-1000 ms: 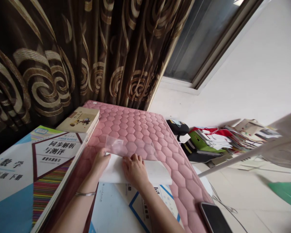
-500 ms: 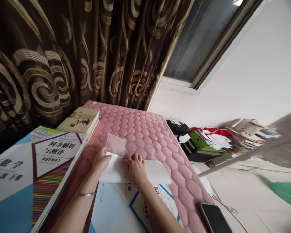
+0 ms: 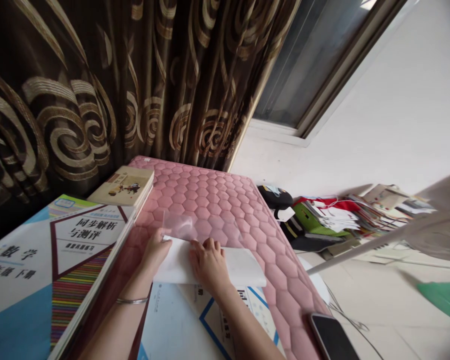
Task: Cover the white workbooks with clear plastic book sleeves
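L hand (image 3: pixel 157 251) at L end of white sheet (image 3: pixel 244 267), thumb on top, pinching corner. Thin band (image 3: pixel 131 301) on L wrist. R hand (image 3: pixel 210 262) on mid of sheet, fingers bent, close tog.; can't tell if they pinch. Sheet lies across far part of blue bk (image 3: pixel 172 320), on pink mat (image 3: pixel 225 200). Clear film (image 3: pixel 178 225) pokes out past sheet's far edge. Math bk (image 3: pixel 18 290) on L, tan bk (image 3: pixel 123 187) beyond it. Phone (image 3: pixel 333 337) at mat's R edge.
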A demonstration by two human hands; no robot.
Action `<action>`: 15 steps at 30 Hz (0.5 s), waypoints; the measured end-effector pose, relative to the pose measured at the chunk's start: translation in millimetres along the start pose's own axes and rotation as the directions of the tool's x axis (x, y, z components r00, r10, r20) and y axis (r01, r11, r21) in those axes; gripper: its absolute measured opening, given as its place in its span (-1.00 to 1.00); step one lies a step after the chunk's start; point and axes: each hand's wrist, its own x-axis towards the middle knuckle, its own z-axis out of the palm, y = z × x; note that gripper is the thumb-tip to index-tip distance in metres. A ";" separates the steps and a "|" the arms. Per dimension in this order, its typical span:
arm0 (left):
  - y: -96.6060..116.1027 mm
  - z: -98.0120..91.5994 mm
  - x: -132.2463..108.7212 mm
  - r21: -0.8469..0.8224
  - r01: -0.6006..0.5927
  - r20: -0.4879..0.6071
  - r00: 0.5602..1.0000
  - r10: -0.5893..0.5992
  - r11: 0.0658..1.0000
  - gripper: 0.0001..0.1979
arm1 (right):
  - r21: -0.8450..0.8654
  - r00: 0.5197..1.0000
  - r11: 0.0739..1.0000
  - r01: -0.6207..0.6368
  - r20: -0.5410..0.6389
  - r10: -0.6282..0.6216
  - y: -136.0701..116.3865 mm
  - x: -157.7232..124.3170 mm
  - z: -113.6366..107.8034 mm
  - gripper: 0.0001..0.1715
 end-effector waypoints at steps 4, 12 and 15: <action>-3.3 3.3 2.5 0.167 -0.040 -0.075 0.996 0.053 0.985 -0.72 | 0.001 1.000 1.000 -0.029 0.007 0.029 -0.4 1.1 -1.6 -0.61; -1.2 8.3 3.0 0.378 -0.036 -0.113 0.990 0.085 0.925 -0.58 | -0.017 0.999 1.000 0.001 0.045 0.000 0.6 4.8 1.4 -0.62; -2.2 8.6 3.3 0.359 -0.033 -0.139 0.986 0.089 0.933 -0.51 | -0.043 0.999 0.999 0.019 0.036 -0.017 0.2 3.1 3.3 -0.61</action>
